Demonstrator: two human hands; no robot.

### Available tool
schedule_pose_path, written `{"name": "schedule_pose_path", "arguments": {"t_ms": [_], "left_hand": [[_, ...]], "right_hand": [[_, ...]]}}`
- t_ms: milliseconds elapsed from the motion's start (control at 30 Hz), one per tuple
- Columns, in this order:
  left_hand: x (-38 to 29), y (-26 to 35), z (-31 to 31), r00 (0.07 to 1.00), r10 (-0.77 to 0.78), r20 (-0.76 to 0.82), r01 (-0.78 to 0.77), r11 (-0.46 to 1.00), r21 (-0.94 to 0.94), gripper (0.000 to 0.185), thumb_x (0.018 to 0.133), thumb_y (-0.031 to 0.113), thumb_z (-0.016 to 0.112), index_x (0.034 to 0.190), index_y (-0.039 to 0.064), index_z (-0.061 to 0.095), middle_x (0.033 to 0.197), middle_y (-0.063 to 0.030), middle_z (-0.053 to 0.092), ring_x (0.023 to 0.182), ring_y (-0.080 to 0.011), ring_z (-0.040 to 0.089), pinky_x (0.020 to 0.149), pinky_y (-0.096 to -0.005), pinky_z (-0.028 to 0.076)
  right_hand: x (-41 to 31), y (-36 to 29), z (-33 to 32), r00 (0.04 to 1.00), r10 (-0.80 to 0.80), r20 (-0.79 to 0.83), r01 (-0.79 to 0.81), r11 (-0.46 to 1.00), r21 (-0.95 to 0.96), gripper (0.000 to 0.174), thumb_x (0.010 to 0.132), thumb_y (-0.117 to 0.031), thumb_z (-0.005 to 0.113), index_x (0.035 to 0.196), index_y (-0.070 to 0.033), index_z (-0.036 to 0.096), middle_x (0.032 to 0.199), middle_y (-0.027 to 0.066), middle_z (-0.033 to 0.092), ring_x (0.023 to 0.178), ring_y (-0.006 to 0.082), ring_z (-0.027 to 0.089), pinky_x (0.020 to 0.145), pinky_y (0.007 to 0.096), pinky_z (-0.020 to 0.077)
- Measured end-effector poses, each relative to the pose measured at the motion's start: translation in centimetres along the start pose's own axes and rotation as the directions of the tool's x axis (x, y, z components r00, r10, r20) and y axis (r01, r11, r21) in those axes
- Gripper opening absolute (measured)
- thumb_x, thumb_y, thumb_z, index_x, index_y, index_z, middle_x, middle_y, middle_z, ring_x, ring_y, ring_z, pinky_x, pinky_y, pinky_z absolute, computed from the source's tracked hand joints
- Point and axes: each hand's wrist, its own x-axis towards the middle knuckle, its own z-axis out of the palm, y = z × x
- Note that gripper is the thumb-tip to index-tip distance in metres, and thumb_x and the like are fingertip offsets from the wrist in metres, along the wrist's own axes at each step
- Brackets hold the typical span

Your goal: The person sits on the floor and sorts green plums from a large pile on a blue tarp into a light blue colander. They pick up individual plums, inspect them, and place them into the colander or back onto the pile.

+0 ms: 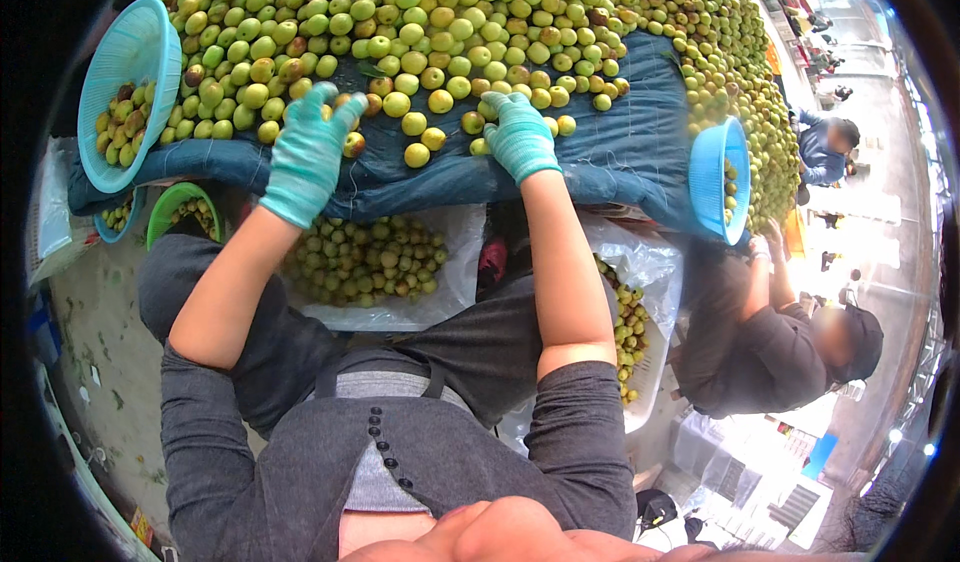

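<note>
A broad heap of small green and yellow fruits (450, 18), which look like jujubes, lies on a dark blue cloth (637, 104). My left hand (306, 153), in a turquoise knitted glove, rests over the fruits near the cloth's front edge. Its fingers are apart, with fruits showing between and beside them. To the right, my right hand (523, 135), gloved alike, curls over a few loose fruits. One fruit (487, 111) shows between its thumb and fingers; whether it is gripped I cannot tell. Several single fruits lie on the cloth between the hands.
Blue plastic baskets with fruits stand at the left (169, 66) and right (697, 179) of the cloth. Below the edge are a green basket (154, 220) and lined crates of fruit (461, 284) (656, 382). A person in dark clothes (772, 359) works close at the right.
</note>
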Motion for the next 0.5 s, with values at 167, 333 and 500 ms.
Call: {"name": "schedule_pose_path", "arguments": {"t_ms": [167,333,500], "left_hand": [[-0.2,-0.5,-1.5,0.947,0.282,-0.153,-0.248,0.945,0.212,0.034,0.086,0.007,0.069,0.12,0.012,0.064,0.116,-0.0106,0.055,0.104,-0.0288,0.058,0.092,-0.0374,0.052],[-1.8,-0.5,-0.6,0.968,0.215,0.128,-0.211,0.976,-0.046,0.021,0.085,0.007,0.069,0.105,0.012,0.067,0.105,-0.011,0.062,0.093,-0.0329,0.064,0.083,-0.0409,0.053],[-3.8,0.5,0.7,0.879,0.173,0.444,-0.165,0.985,-0.057,0.025,0.088,0.013,0.064,0.113,0.01,0.068,0.105,-0.0166,0.064,0.101,-0.0349,0.063,0.092,-0.0434,0.051]], "right_hand": [[0.9,0.4,-1.5,0.994,0.079,0.07,-0.095,0.964,0.249,0.044,0.077,-0.023,0.077,0.117,-0.011,0.064,0.107,0.0179,0.069,0.098,0.0346,0.068,0.087,0.0414,0.054],[-1.3,-1.0,-4.0,0.951,0.098,0.294,-0.146,0.979,0.146,0.047,0.077,-0.028,0.077,0.119,-0.011,0.063,0.105,0.0188,0.07,0.098,0.0351,0.067,0.091,0.0404,0.0536],[-0.6,-4.7,-1.8,0.957,0.105,0.271,-0.051,0.978,-0.2,0.04,0.078,-0.032,0.078,0.111,-0.014,0.065,0.096,0.0164,0.071,0.098,0.0361,0.067,0.086,0.0442,0.0542]]}}
